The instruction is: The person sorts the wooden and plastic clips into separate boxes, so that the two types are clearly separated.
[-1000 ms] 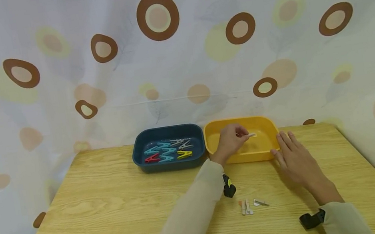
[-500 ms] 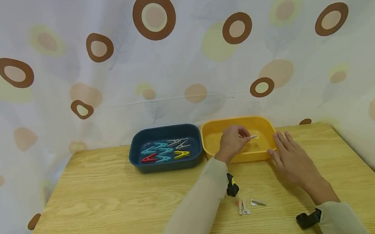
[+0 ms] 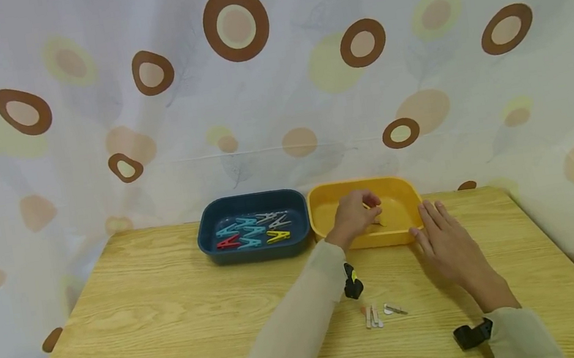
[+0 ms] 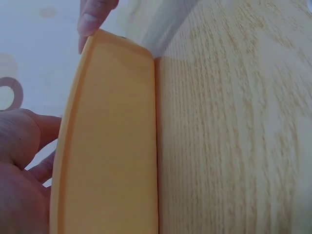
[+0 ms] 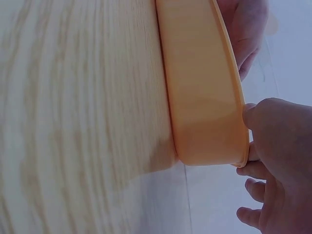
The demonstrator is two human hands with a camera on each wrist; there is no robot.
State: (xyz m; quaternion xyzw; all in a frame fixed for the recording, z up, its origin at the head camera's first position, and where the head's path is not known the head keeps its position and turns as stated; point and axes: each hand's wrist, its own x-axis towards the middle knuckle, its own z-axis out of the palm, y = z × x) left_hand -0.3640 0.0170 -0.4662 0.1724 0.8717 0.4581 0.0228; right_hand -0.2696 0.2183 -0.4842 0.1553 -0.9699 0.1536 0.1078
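Note:
My left hand (image 3: 353, 217) is over the yellow tray (image 3: 341, 246), its thumb and fingertips close together. A small pale clothespin (image 3: 379, 221) shows just below them; whether they still pinch it I cannot tell. The left wrist view shows this hand (image 4: 22, 151) behind the tray's wall (image 4: 109, 131), with no clothespin visible. My right hand (image 3: 454, 247) rests at the tray's front right corner with its fingers straight. In the right wrist view this hand's thumb (image 5: 251, 114) touches the rim and its other fingers lie at the end wall.
Beside the yellow tray stands a dark blue tray (image 3: 259, 256) holding several turquoise, grey, red and yellow clothespins (image 3: 253, 231). Several mini wooden clothespins (image 3: 374, 316) with small round pieces lie on the wooden table (image 3: 174, 319) in front. A patterned cloth (image 3: 275, 100) hangs behind.
The small clothespin stuck out to the right of my left fingertips earlier; now it shows lower, beneath them. My right hand keeps its place at the tray's corner.

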